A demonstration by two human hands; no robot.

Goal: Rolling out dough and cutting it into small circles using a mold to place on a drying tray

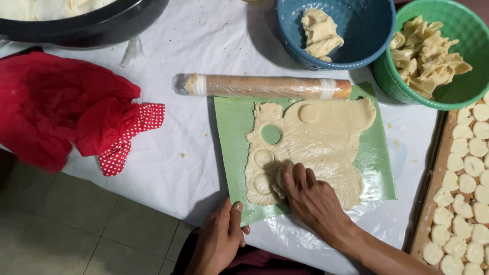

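Your right hand [310, 196] is pressing down on the near left part of the rolled dough sheet [326, 147], fingers curled over something small and pale that I cannot make out. Your left hand [220, 239] is lying flat with fingers together, gripping nothing, its thumb pinning the near left corner of the green mat [232, 127] under the dough. The sheet is showing round cut marks and one hole [271, 134] down its left side. A wrapped rolling pin [265, 86] is lying along the mat's far edge. Beyond it, a blue bowl [367, 20] and a green bowl [458, 20] are holding dough scraps. At the right, a tray [425, 214] is carrying cut rounds [471, 168]. A red cloth [66, 107] is sitting at the left on the table [178, 153].
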